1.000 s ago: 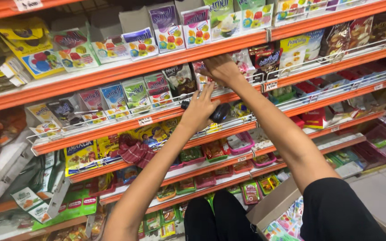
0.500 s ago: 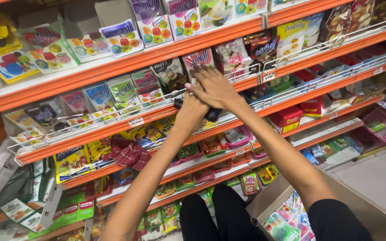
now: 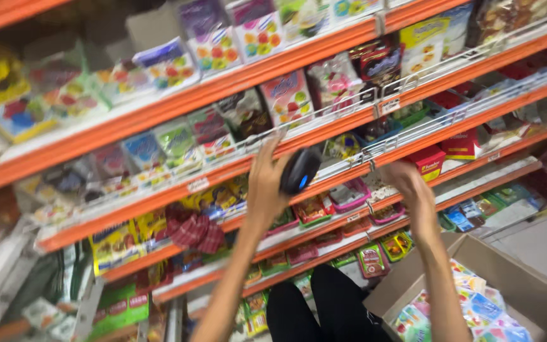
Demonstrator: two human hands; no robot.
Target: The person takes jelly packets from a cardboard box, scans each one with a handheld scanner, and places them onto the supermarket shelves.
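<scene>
My left hand (image 3: 266,182) is raised in front of the orange shelves and grips a black handheld scanner (image 3: 299,170) with a small blue light. It is level with the wire rail below a row of fruit-printed candy boxes (image 3: 288,97). My right hand (image 3: 413,183) hangs lower, at the right, with nothing in it and its fingers loosely curled. It is above an open cardboard box (image 3: 519,286) filled with colourful packets. The picture is blurred by motion.
Orange shelves (image 3: 178,106) with wire rails hold boxes and bags of sweets across the whole view. A red checked cloth (image 3: 192,229) lies on a lower shelf at the left. Pink trays (image 3: 347,199) of small packets sit on the lower shelves. My black-trousered legs (image 3: 324,310) are at the bottom.
My right hand has come down off the candy boxes on the shelf and now hangs over the cardboard box. My left hand stays raised with the scanner. The view has shifted downward.
</scene>
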